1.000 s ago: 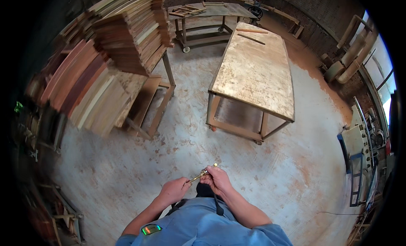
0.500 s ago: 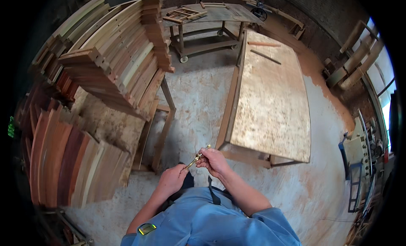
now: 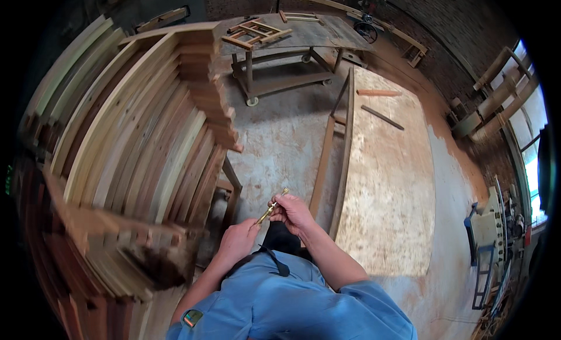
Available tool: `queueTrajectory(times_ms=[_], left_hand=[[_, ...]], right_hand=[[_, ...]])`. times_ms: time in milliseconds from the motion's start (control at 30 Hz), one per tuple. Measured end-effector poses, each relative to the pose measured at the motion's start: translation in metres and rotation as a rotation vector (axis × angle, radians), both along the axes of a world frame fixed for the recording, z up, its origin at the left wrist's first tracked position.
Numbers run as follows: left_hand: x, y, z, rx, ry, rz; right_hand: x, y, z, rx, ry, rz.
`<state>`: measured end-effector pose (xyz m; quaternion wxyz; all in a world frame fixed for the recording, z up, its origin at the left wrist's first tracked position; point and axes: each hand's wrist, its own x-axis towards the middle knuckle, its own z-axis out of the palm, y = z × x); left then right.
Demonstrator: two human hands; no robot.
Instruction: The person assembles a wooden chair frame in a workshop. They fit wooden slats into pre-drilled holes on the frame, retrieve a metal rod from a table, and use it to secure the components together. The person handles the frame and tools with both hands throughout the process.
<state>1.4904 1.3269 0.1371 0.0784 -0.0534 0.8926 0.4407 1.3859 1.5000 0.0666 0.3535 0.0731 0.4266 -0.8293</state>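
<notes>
A thin yellow pencil-like stick is pinched between both hands in front of my chest. My left hand grips its lower end, fingers curled. My right hand closes on its upper part, with the tip poking out toward the upper right. Both blue-sleeved forearms come up from the lower edge. The hands hover over the gap between a stack of wooden boards on my left and a long plywood-topped table on my right.
Two loose wood strips lie on the far end of the table. A wheeled workbench with a small wooden frame on it stands beyond. A machine stands at the right, by windows. The concrete floor is dusty.
The view has moved forward: the board stack and the table now sit much closer on either side. Both hands still hold the yellow stick, raised slightly.
</notes>
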Motion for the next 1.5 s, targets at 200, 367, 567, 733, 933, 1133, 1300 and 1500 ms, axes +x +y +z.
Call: queueTrajectory(times_ms=[200, 367, 567, 733, 933, 1133, 1300, 1500], left_hand=[[-0.138, 0.005, -0.019, -0.002, -0.034, 0.127], [-0.263, 0.029, -0.003, -0.018, -0.142, 0.238], [-0.399, 0.04, -0.006, 0.014, 0.004, 0.211], [-0.509, 0.055, -0.008, 0.02, 0.005, 0.048], [-0.637, 0.064, -0.018, 0.016, -0.087, -0.193], [-0.76, 0.038, -0.024, 0.072, -0.099, -0.249], [-0.86, -0.034, -0.061, 0.219, -0.054, -0.024], [-0.945, -0.111, -0.071, 0.085, -0.233, 0.2]], right_hand=[[-0.152, -0.015, -0.014, -0.03, -0.051, 0.049], [-0.281, -0.004, -0.003, -0.038, -0.111, 0.102], [-0.418, 0.012, 0.015, -0.07, -0.026, 0.089], [-0.504, 0.047, 0.028, -0.072, -0.044, -0.055], [-0.598, 0.084, 0.02, -0.046, -0.049, -0.148], [-0.705, 0.091, -0.006, -0.074, -0.103, -0.283], [-0.81, 0.111, -0.04, -0.159, -0.205, -0.481], [-0.962, 0.121, -0.064, -0.121, -0.205, -0.762]])
